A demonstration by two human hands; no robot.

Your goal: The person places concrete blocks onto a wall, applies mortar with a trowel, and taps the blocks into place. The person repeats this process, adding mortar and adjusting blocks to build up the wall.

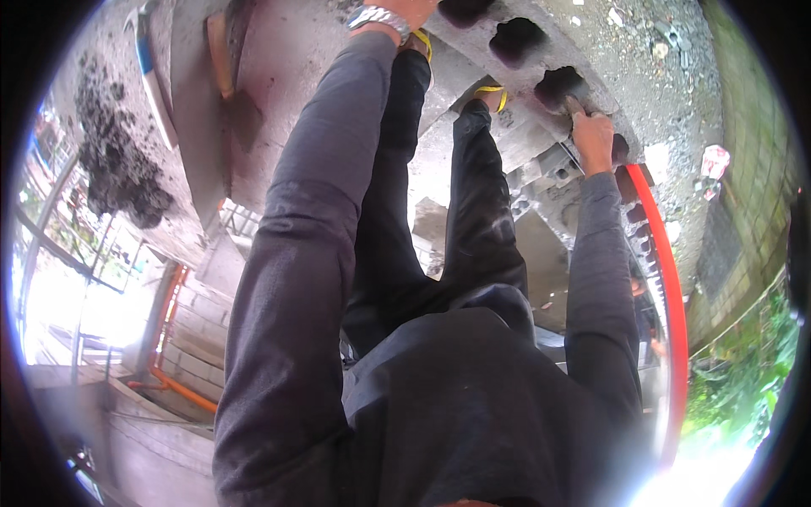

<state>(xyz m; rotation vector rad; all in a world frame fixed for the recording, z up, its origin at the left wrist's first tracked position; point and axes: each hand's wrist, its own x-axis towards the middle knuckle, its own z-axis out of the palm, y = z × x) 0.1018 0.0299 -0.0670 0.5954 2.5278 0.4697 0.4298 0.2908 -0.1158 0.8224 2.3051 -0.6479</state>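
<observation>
My left hand [410,10] reaches to the upper edge, with a metal-banded watch [377,19] on its wrist. Its fingers lie outside the picture. A row of grey concrete hollow blocks [541,66] runs diagonally at the upper right, with dark openings along it. My right hand [594,137] is closed at the row's near part. One finger stretches to the rim of an opening while the others are bent against the block. Any small thing under the right palm is hidden.
A hammer [150,72] with a blue and white handle and a wooden-handled trowel [221,55] lie at the upper left, near a dark mortar heap [122,160]. A long red bar [667,296] curves along the right. Gravel [659,93] and a block wall [752,152] lie beyond.
</observation>
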